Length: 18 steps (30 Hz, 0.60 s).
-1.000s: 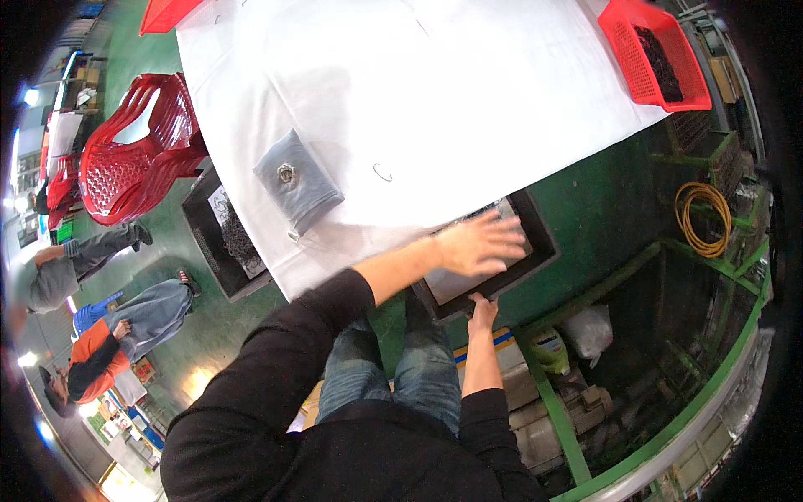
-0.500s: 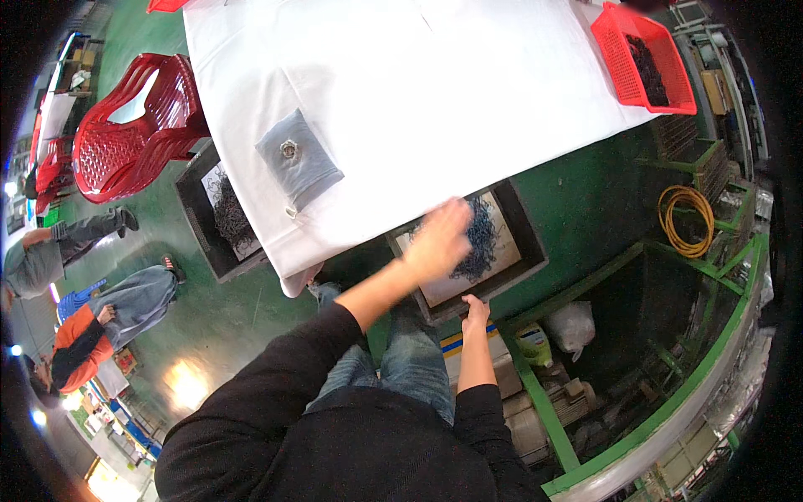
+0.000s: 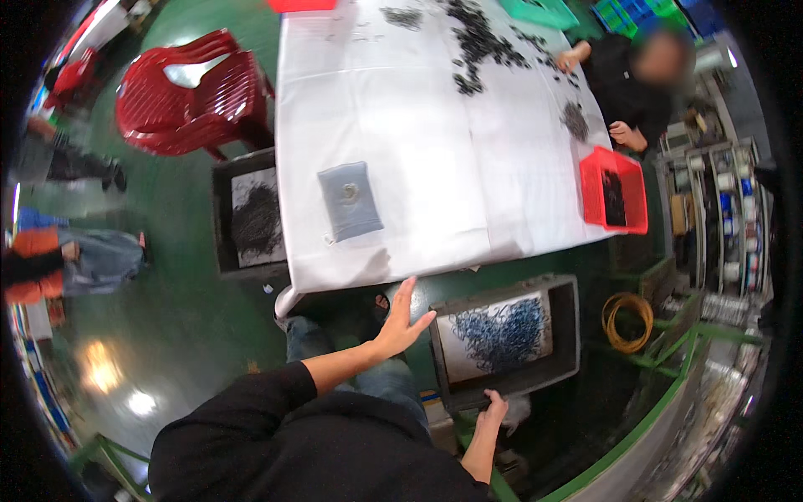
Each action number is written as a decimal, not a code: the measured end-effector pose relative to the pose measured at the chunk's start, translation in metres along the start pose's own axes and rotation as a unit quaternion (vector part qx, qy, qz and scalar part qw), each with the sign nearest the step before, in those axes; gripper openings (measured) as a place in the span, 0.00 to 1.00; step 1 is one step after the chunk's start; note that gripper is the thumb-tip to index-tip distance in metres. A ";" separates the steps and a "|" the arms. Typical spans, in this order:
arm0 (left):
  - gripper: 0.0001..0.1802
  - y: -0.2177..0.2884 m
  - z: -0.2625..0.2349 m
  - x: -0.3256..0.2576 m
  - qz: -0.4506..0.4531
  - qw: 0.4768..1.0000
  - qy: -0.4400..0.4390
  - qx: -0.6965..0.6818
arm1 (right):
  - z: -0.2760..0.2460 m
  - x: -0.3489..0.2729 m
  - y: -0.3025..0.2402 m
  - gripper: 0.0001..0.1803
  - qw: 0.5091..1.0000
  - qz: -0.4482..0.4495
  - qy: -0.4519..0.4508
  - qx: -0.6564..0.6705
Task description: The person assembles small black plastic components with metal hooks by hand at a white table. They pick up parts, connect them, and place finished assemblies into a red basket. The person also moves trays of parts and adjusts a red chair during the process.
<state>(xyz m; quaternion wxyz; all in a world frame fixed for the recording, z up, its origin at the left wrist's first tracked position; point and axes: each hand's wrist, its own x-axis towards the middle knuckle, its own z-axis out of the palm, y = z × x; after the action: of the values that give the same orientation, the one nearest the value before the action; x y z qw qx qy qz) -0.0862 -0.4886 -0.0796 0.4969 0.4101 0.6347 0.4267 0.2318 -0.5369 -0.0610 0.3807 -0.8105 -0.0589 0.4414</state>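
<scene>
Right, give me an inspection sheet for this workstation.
Surface: white-covered table, dark small parts scattered at its far end.
Job's things: grey bin on the floor, holding a tangle of blue parts.
Clutter: grey pouch; red basket; second bin of dark parts.
Hands: left hand open, fingers spread, at the bin's left edge; right hand on its near rim.
Cables: yellow coil on the floor.
Surroundings: green floor, red plastic chairs, a co-worker's hands at the table.
</scene>
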 end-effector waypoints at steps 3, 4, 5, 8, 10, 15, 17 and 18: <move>0.55 0.009 -0.019 -0.027 -0.129 0.978 0.035 -0.160 | 0.060 -0.037 -0.059 0.44 0.981 -0.121 -0.135 -0.063; 0.60 0.011 -0.026 -0.035 -0.180 0.955 0.010 -0.237 | 0.083 -0.049 -0.075 0.42 0.968 -0.143 -0.191 -0.079; 0.62 0.013 -0.036 -0.041 -0.166 0.945 0.015 -0.281 | 0.109 -0.062 -0.089 0.39 0.946 -0.169 -0.258 -0.094; 0.64 0.021 -0.061 -0.059 -0.131 0.905 0.078 -0.398 | 0.194 -0.109 -0.102 0.32 0.901 -0.223 -0.341 -0.148; 0.51 0.023 -0.084 -0.069 -0.086 0.832 0.271 -0.477 | 0.246 -0.150 -0.086 0.31 0.847 -0.230 -0.444 -0.181; 0.32 -0.009 -0.192 -0.117 -0.125 0.628 0.546 -0.540 | 0.355 -0.255 0.005 0.31 0.692 -0.177 -0.620 -0.326; 0.32 -0.037 -0.240 -0.149 -0.048 0.556 0.629 -0.542 | 0.380 -0.278 0.041 0.39 0.558 -0.141 -0.746 -0.336; 0.31 -0.059 -0.267 -0.168 -0.093 0.519 0.637 -0.562 | 0.392 -0.281 0.057 0.45 0.536 -0.178 -0.738 -0.369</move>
<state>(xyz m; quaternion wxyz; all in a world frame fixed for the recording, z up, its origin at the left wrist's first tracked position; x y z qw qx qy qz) -0.3253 -0.7008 -0.0508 0.1241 -0.3974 0.4446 0.7931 -0.2493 -0.4766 -0.0369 -0.0596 -0.2387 -0.6196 0.7453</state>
